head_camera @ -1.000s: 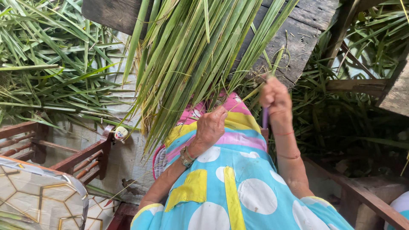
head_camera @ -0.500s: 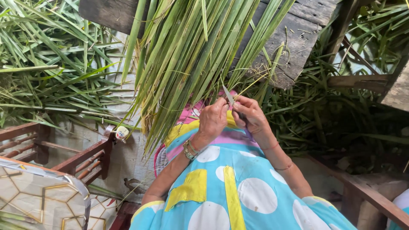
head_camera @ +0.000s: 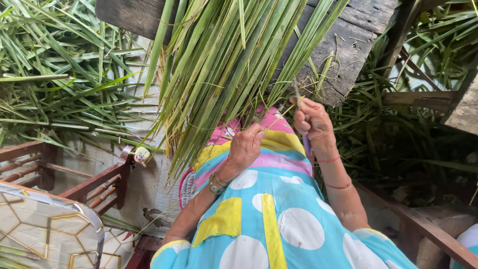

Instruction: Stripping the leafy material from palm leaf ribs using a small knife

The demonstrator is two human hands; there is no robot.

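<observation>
A thick bundle of long green leaves (head_camera: 224, 65) lies across my lap, fanning away from me. My left hand (head_camera: 246, 147) grips the bundle's base against my colourful dress, with a bracelet on its wrist. My right hand (head_camera: 311, 119) is raised just right of the bundle. It is closed on a knife whose purple handle (head_camera: 307, 144) shows below the fist. A thin leaf strip runs up from its fingers. The blade is hard to make out.
A weathered wooden plank (head_camera: 348, 45) lies under the leaf tips. Loose green leaves are heaped at the left (head_camera: 59, 74) and right (head_camera: 398, 134). A red-brown wooden chair frame (head_camera: 99, 184) with a patterned cushion (head_camera: 45, 229) stands at lower left, and a wooden rail (head_camera: 428, 234) at lower right.
My right hand came in beside my left hand at the bundle's base with the blade, then drew back up to the right. My left hand has stayed on the bundle.
</observation>
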